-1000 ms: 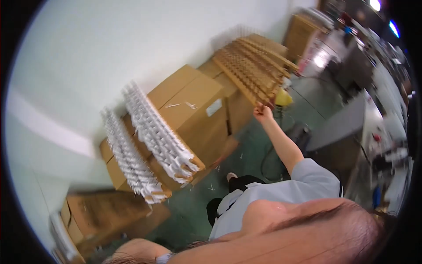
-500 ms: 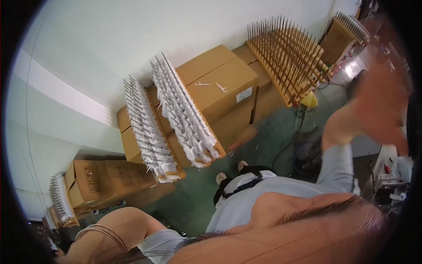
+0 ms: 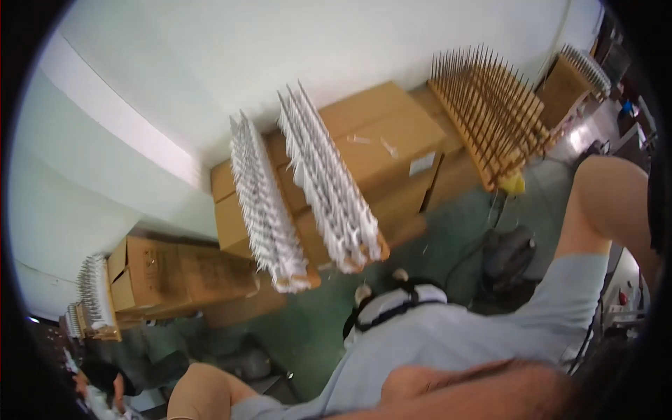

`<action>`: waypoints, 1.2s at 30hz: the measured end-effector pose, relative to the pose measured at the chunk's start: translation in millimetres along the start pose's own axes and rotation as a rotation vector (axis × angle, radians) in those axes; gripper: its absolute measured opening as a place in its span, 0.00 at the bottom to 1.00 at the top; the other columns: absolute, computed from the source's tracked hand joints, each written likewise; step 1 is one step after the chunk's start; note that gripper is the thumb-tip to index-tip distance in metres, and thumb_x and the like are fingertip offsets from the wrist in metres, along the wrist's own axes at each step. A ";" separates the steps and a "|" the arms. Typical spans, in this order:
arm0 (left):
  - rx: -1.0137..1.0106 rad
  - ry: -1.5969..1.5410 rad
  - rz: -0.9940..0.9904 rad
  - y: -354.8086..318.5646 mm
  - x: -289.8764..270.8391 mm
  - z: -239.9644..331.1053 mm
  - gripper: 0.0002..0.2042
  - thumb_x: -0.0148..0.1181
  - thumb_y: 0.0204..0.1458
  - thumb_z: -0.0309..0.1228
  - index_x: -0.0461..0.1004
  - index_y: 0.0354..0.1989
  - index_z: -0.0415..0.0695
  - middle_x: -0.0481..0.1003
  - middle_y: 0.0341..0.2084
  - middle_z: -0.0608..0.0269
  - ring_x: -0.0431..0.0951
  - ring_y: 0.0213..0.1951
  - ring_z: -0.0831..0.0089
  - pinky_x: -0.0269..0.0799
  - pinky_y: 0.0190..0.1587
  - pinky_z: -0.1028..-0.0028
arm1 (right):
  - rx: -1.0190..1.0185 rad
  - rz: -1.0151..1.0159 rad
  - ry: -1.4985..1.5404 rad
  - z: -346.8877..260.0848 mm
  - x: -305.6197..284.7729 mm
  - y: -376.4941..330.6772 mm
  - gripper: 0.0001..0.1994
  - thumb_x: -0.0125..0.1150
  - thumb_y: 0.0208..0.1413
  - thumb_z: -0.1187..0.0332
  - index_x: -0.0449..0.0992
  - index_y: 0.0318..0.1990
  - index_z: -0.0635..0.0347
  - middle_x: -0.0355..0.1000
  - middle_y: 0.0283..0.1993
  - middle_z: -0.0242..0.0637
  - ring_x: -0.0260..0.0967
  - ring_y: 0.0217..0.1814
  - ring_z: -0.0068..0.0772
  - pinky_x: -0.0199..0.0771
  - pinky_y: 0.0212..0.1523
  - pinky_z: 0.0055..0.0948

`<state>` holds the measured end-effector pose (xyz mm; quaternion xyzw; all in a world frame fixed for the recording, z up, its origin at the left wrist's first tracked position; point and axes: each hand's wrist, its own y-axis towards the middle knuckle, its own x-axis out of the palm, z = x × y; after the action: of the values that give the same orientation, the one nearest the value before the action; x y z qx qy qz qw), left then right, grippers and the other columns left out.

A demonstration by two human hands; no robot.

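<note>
Neither of my hands shows. My bent left arm (image 3: 203, 392) leaves the picture at the lower edge. On the right, my raised right arm (image 3: 609, 203) runs out past the dark rim, which hides the hand. In front of me, two long wooden pin boards rest on cardboard boxes. The left pin board (image 3: 264, 203) and the middle pin board (image 3: 332, 189) are covered with white pieces set on metal pins. Beside them, two small white hooked pieces lie on a cardboard box (image 3: 378, 112); one is the white piece (image 3: 388, 147).
To the right, a wooden rack (image 3: 490, 112) holds rows of bare upright pins. More cardboard boxes (image 3: 150, 276) stand at the left, near another loaded pin board (image 3: 98, 297). Another person (image 3: 105, 381) is at the lower left. A dark object (image 3: 509, 259) sits on the green floor (image 3: 322, 315).
My right hand, blurred and raised at the right before, has gone out of view. The boards and boxes have shifted right in the picture, and the other person has come into view at lower left.
</note>
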<state>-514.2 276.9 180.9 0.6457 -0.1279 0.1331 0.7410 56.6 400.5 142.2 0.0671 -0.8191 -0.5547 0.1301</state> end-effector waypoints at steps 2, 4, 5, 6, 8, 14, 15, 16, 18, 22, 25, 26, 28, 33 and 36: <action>-0.087 0.071 -0.007 7.2 0.8 34.7 0.27 0.37 0.58 0.48 0.62 0.51 0.32 0.62 0.50 0.41 0.58 0.56 0.45 0.45 0.62 0.49 | 0.145 0.030 -0.029 0.5 -21.7 -10.3 0.26 0.44 0.56 0.50 0.63 0.51 0.65 0.63 0.51 0.41 0.59 0.52 0.29 0.58 0.50 0.31; -0.119 0.088 -0.053 16.2 7.6 46.7 0.27 0.37 0.58 0.48 0.62 0.51 0.32 0.62 0.50 0.41 0.58 0.56 0.45 0.45 0.62 0.49 | 0.212 0.080 -0.073 -16.6 -69.0 -36.5 0.24 0.44 0.57 0.51 0.64 0.50 0.65 0.64 0.50 0.40 0.59 0.51 0.28 0.59 0.49 0.30; -0.129 0.089 -0.074 18.6 9.7 55.4 0.27 0.37 0.58 0.48 0.62 0.51 0.32 0.62 0.50 0.41 0.58 0.56 0.45 0.45 0.62 0.49 | 0.239 0.102 -0.099 -33.6 -109.8 -69.1 0.23 0.44 0.57 0.52 0.64 0.50 0.64 0.64 0.49 0.40 0.60 0.50 0.27 0.59 0.48 0.30; -0.044 0.097 -0.083 16.7 8.1 26.7 0.27 0.37 0.58 0.48 0.62 0.50 0.33 0.62 0.50 0.41 0.58 0.56 0.45 0.45 0.62 0.49 | 0.189 0.082 -0.088 -10.8 -62.6 -76.1 0.23 0.44 0.57 0.53 0.65 0.49 0.64 0.65 0.49 0.39 0.60 0.49 0.27 0.60 0.47 0.30; 0.081 0.111 -0.090 10.1 5.1 -17.0 0.27 0.37 0.58 0.48 0.62 0.50 0.33 0.62 0.50 0.41 0.58 0.56 0.45 0.45 0.61 0.49 | 0.128 0.049 -0.088 25.6 -74.4 -87.6 0.21 0.43 0.58 0.54 0.66 0.48 0.64 0.65 0.48 0.39 0.61 0.48 0.26 0.61 0.46 0.29; -0.041 0.218 -0.080 12.1 11.3 62.7 0.27 0.36 0.58 0.48 0.62 0.50 0.33 0.62 0.49 0.41 0.58 0.56 0.46 0.45 0.61 0.49 | 0.421 0.044 -0.215 -39.6 -124.0 -120.3 0.17 0.42 0.60 0.59 0.68 0.44 0.63 0.67 0.44 0.37 0.64 0.44 0.23 0.64 0.41 0.26; -0.028 0.239 -0.080 12.3 9.5 53.8 0.27 0.36 0.58 0.48 0.62 0.50 0.33 0.62 0.49 0.41 0.58 0.56 0.46 0.45 0.61 0.49 | 0.442 0.032 -0.220 46.0 -30.8 -78.1 0.16 0.42 0.61 0.59 0.69 0.44 0.63 0.67 0.43 0.36 0.64 0.43 0.23 0.64 0.40 0.26; -0.011 0.261 -0.079 12.0 7.6 46.1 0.27 0.36 0.58 0.48 0.62 0.50 0.33 0.62 0.49 0.41 0.58 0.56 0.46 0.45 0.61 0.49 | 0.458 0.019 -0.225 90.9 65.8 -56.5 0.15 0.41 0.61 0.60 0.69 0.43 0.63 0.68 0.43 0.36 0.64 0.42 0.23 0.65 0.40 0.26; 0.024 0.296 -0.064 5.7 0.5 45.8 0.27 0.36 0.58 0.48 0.62 0.50 0.33 0.62 0.49 0.41 0.58 0.55 0.46 0.46 0.61 0.49 | 0.488 -0.018 -0.248 131.1 194.2 -37.6 0.14 0.41 0.62 0.62 0.70 0.42 0.63 0.68 0.42 0.35 0.65 0.41 0.22 0.66 0.38 0.25; 0.122 0.318 -0.057 4.8 12.9 52.1 0.27 0.36 0.58 0.48 0.62 0.50 0.33 0.63 0.49 0.42 0.58 0.55 0.46 0.46 0.61 0.49 | 1.610 -0.020 -0.176 159.2 225.9 -146.6 0.21 0.40 0.61 0.48 0.70 0.38 0.58 0.69 0.36 0.31 0.65 0.37 0.24 0.66 0.40 0.25; -0.236 0.671 0.171 -56.5 2.7 22.8 0.18 0.38 0.59 0.39 0.64 0.46 0.37 0.67 0.42 0.50 0.67 0.45 0.55 0.59 0.52 0.57 | 1.882 0.438 0.490 172.4 247.2 -219.5 0.27 0.45 0.58 0.46 0.71 0.44 0.65 0.73 0.40 0.40 0.71 0.43 0.32 0.70 0.48 0.33; -0.379 0.640 0.222 -69.1 2.5 18.9 0.16 0.38 0.59 0.37 0.65 0.45 0.37 0.68 0.40 0.52 0.69 0.43 0.58 0.64 0.49 0.60 | 1.881 0.427 0.502 173.0 256.5 -218.1 0.27 0.45 0.58 0.46 0.71 0.44 0.65 0.73 0.40 0.40 0.71 0.43 0.32 0.70 0.48 0.33; -0.599 0.669 0.324 -94.3 2.7 9.3 0.15 0.37 0.60 0.37 0.65 0.43 0.38 0.69 0.38 0.55 0.71 0.39 0.63 0.67 0.45 0.66 | 1.910 0.501 0.564 173.2 266.3 -210.6 0.25 0.47 0.58 0.48 0.71 0.44 0.66 0.73 0.43 0.41 0.71 0.42 0.33 0.70 0.47 0.34; -0.858 0.668 0.353 -117.4 -5.2 3.2 0.14 0.37 0.61 0.36 0.64 0.42 0.38 0.69 0.38 0.56 0.71 0.39 0.67 0.68 0.44 0.68 | 2.003 0.484 0.304 167.4 271.1 -178.1 0.24 0.49 0.58 0.49 0.72 0.42 0.66 0.73 0.42 0.41 0.71 0.40 0.32 0.70 0.43 0.33; -0.927 0.649 0.296 -112.5 -4.0 -4.1 0.12 0.39 0.61 0.34 0.64 0.42 0.38 0.69 0.39 0.56 0.71 0.39 0.70 0.68 0.44 0.69 | 2.000 0.387 0.142 174.9 250.5 -180.8 0.24 0.48 0.59 0.50 0.73 0.41 0.67 0.73 0.41 0.41 0.70 0.38 0.31 0.70 0.40 0.33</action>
<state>-477.0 266.1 75.1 0.1555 -0.0281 0.3563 0.9209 -239.7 424.8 -51.8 0.0441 -0.8942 0.4193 0.1503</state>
